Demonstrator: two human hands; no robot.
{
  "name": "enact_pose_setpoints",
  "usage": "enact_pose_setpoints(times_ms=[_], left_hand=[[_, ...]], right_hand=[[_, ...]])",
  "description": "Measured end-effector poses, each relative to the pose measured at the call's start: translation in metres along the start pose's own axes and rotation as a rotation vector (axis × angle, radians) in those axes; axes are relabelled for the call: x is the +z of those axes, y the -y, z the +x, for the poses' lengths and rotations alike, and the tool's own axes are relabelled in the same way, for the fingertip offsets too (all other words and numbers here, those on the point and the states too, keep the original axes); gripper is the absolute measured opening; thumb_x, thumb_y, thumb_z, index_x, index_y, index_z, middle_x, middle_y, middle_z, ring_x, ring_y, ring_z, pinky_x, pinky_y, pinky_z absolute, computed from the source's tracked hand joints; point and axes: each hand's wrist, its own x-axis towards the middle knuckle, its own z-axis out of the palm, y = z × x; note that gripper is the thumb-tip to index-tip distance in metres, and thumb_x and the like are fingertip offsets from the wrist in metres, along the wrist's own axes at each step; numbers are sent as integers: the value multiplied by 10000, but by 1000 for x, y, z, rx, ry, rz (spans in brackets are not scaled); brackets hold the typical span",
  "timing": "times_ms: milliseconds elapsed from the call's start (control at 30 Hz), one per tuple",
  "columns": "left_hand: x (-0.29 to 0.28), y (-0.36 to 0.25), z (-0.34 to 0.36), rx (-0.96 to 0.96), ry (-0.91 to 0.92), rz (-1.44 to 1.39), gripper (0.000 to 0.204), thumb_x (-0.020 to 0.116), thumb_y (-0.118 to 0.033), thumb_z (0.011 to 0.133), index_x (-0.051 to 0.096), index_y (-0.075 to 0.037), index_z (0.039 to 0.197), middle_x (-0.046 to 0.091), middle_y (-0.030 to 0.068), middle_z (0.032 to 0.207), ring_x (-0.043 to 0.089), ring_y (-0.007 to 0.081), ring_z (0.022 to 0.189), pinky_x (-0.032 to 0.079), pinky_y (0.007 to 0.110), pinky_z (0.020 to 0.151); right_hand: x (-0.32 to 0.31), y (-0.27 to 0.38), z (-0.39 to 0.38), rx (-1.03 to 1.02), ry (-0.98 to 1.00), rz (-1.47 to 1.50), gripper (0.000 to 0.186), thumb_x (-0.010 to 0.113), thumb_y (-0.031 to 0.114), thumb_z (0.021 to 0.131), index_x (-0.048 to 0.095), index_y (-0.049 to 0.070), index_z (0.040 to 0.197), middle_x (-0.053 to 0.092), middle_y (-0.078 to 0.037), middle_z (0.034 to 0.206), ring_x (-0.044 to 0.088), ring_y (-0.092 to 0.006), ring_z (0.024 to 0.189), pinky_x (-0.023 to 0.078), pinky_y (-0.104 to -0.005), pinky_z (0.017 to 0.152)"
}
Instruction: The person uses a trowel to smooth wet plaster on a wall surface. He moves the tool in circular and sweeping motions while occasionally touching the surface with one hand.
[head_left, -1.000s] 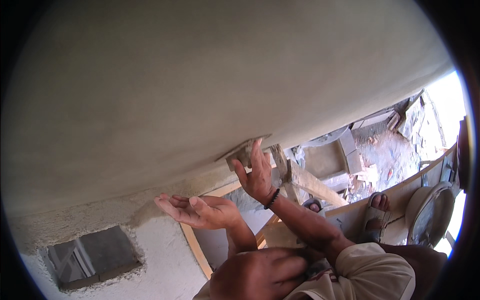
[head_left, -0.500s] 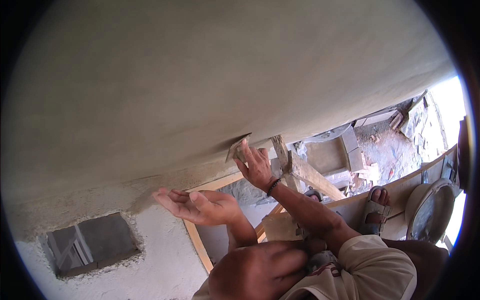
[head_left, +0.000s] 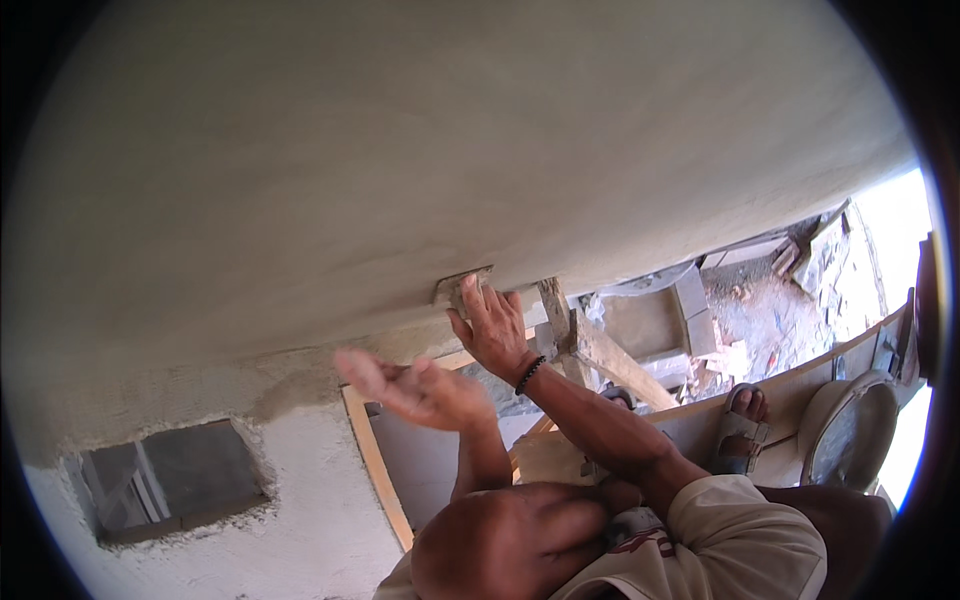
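Observation:
My right hand [head_left: 492, 325], with a dark beaded bracelet at the wrist, presses a small flat mortar-coloured pad [head_left: 452, 288] against the smooth grey plastered wall [head_left: 400, 180]. Its fingers lie over the pad, and the pad's material cannot be made out. My left hand [head_left: 415, 390] is held out in the air beside the lower edge of the plaster, palm up and fingers extended, somewhat blurred. It holds nothing.
A wooden brace [head_left: 620, 360] and post stand by the wall. My sandalled foot [head_left: 742, 430] rests on a plank beside a round mortar-smeared basin [head_left: 855, 430]. Rubble [head_left: 760, 300] lies below. A small wall opening [head_left: 175, 475] and a wooden frame [head_left: 378, 465] are at lower left.
My right hand has slid the pad a little to the left along the wall and turned it flatter. My left hand has shifted slightly right.

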Motion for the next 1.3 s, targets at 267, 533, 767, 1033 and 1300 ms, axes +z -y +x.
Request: enact_pose_setpoints(times_ms=[267, 533, 767, 1033, 1300], left_hand=[[14, 29, -57, -90, 207, 185, 515, 573, -255, 962, 433, 35, 1364, 262, 228, 1510, 228, 378, 1424, 193, 541, 1148], [9, 31, -83, -91, 304, 163, 437, 560, -166, 938, 485, 53, 1309, 322, 272, 1469, 306, 424, 1374, 238, 538, 1117], [74, -11, -84, 105, 362, -93, 496, 654, -30, 810, 571, -98, 1294, 397, 220, 1385, 413, 409, 1255, 348, 520, 1008], [119, -16, -91, 133, 144, -71, 531, 726, -183, 826, 563, -216, 1330, 460, 120, 1186, 456, 289, 1045, 385, 418, 854], [102, 35, -90, 124, 46, 186, 560, 689, -191, 853, 537, -339, 1371, 450, 73, 1048, 448, 222, 912, 392, 385, 734]], right_hand=[[-10, -72, -29, 14, 160, -201, 692, 725, 235, 844, 399, 114, 1443, 555, -92, 905, 562, -280, 824, 371, -443, 779], [-123, -63, 32, -77, -98, -85, 883, 806, 235, 800, 321, -97, 1459, 636, -133, 906, 537, -236, 773, 433, -379, 712], [-159, -53, 55, -219, 70, -60, 595, 360, 344, 1061, 335, -111, 1443, 464, -338, 1387, 520, -459, 1243, 477, -438, 959], [-189, -56, 68, -288, 221, -158, 503, 391, 236, 1054, 372, -83, 1443, 542, -313, 1317, 620, -405, 1114, 517, -423, 870], [-202, -33, 73, -193, 185, -117, 499, 439, 280, 1051, 402, -7, 1457, 678, -146, 928, 643, -198, 732, 515, -326, 690]])
